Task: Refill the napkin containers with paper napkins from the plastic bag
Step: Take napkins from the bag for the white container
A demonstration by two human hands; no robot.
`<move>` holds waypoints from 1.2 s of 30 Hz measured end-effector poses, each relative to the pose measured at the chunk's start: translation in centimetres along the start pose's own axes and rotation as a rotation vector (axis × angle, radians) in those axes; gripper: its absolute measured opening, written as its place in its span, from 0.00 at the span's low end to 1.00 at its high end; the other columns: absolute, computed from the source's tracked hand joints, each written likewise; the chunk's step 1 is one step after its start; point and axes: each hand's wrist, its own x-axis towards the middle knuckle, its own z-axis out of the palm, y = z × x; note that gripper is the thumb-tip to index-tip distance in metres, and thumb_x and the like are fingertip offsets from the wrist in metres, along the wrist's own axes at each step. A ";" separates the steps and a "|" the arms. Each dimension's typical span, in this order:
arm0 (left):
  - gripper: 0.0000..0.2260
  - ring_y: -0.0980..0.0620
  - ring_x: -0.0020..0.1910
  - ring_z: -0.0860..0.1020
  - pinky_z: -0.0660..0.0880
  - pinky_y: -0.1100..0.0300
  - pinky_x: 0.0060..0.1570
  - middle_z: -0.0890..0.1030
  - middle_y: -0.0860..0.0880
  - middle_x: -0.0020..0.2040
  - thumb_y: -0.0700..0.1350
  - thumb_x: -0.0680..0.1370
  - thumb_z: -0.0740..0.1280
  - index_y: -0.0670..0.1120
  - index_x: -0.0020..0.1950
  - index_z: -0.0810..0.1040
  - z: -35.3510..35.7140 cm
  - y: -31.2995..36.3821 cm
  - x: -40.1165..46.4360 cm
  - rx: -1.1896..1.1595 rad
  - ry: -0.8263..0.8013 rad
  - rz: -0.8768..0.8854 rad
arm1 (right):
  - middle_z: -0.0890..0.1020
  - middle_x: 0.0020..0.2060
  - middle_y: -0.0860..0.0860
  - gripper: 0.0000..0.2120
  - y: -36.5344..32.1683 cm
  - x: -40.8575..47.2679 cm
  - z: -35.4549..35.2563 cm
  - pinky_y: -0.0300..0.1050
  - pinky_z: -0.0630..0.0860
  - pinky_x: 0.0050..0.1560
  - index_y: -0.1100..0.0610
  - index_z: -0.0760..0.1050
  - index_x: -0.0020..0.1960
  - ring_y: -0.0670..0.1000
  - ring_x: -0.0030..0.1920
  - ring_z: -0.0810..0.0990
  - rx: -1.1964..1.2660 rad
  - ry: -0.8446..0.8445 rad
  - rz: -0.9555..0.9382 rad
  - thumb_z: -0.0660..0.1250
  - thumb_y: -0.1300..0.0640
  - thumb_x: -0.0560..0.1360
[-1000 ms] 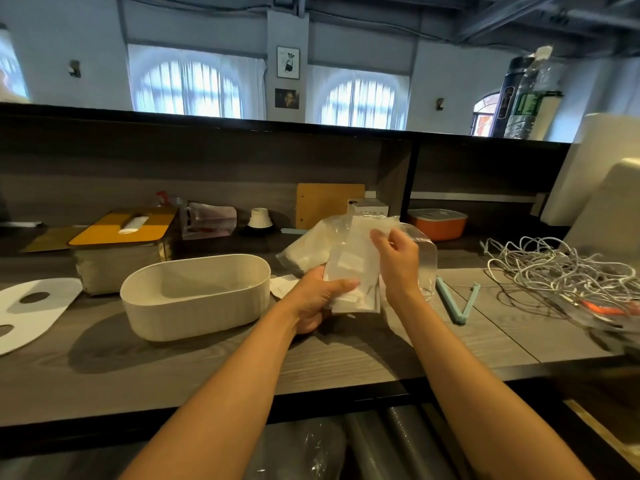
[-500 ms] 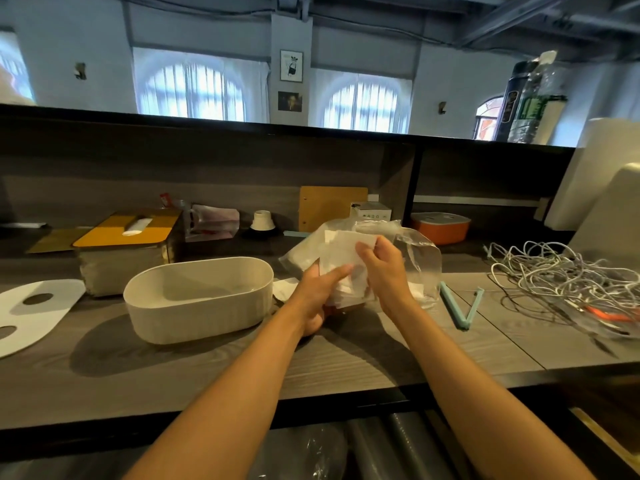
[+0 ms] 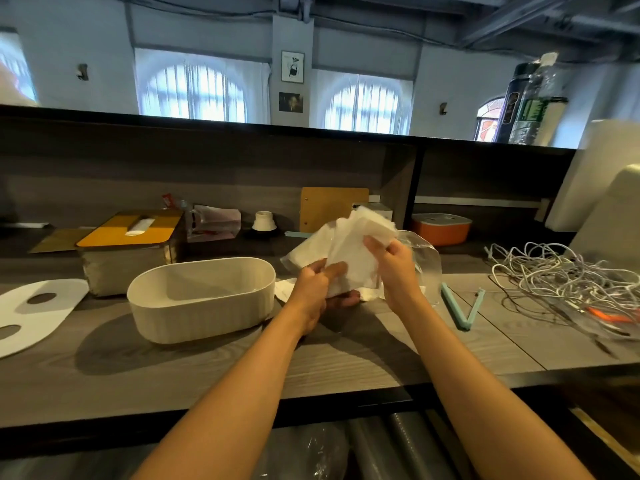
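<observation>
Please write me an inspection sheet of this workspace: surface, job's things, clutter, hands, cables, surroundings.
Surface: grey wood-grain counter, dark shelf wall behind.
Job's things: stack of white paper napkins held above the counter; clear plastic bag behind it; open white oval container at left, inside looks empty.
Clutter: yellow-lidded box, white flat lid with holes, teal bag clip, orange tub.
Hands: left hand grips the napkins from below; right hand pinches their right side.
Cables: tangled white cables at right.
Surroundings: arched curtained windows.
</observation>
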 end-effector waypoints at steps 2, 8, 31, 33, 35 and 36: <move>0.03 0.45 0.45 0.81 0.83 0.51 0.44 0.76 0.43 0.55 0.42 0.81 0.66 0.43 0.53 0.77 0.0 0.2 0.0 0.023 0.001 -0.019 | 0.81 0.52 0.50 0.08 -0.3 0.3 -0.5 0.48 0.81 0.46 0.52 0.75 0.57 0.52 0.54 0.80 0.102 0.129 -0.002 0.66 0.53 0.79; 0.09 0.44 0.54 0.80 0.82 0.60 0.35 0.75 0.42 0.64 0.39 0.84 0.59 0.47 0.56 0.78 -0.7 0.5 0.7 -0.137 0.168 0.066 | 0.81 0.50 0.49 0.10 -1.1 0.5 -1.7 0.42 0.80 0.37 0.53 0.74 0.60 0.49 0.49 0.82 0.329 0.161 0.048 0.65 0.53 0.80; 0.18 0.46 0.54 0.82 0.81 0.54 0.43 0.83 0.45 0.57 0.55 0.81 0.64 0.48 0.67 0.77 -1.0 0.4 0.6 -0.181 0.143 0.118 | 0.79 0.55 0.51 0.10 -0.2 -0.2 0.1 0.55 0.80 0.50 0.51 0.74 0.61 0.54 0.56 0.78 0.048 -0.121 0.068 0.63 0.57 0.81; 0.22 0.48 0.50 0.83 0.80 0.56 0.42 0.84 0.45 0.55 0.59 0.80 0.62 0.46 0.66 0.77 -0.9 0.5 0.4 -0.216 0.093 0.026 | 0.78 0.57 0.51 0.10 -0.2 0.0 0.1 0.57 0.80 0.52 0.50 0.73 0.62 0.53 0.57 0.78 0.042 -0.068 0.062 0.62 0.55 0.81; 0.22 0.48 0.50 0.84 0.81 0.57 0.42 0.85 0.45 0.54 0.60 0.80 0.63 0.45 0.65 0.77 -0.8 0.5 0.4 -0.226 0.055 -0.046 | 0.78 0.56 0.50 0.11 -0.1 0.1 0.0 0.53 0.81 0.52 0.50 0.72 0.63 0.53 0.57 0.78 0.026 -0.053 0.044 0.62 0.54 0.81; 0.22 0.47 0.50 0.84 0.81 0.57 0.41 0.85 0.44 0.54 0.59 0.79 0.65 0.45 0.64 0.77 -0.8 0.4 0.5 -0.215 0.050 -0.071 | 0.78 0.56 0.49 0.11 -0.1 0.0 0.0 0.50 0.81 0.50 0.50 0.72 0.63 0.52 0.56 0.78 0.011 -0.054 0.035 0.62 0.54 0.81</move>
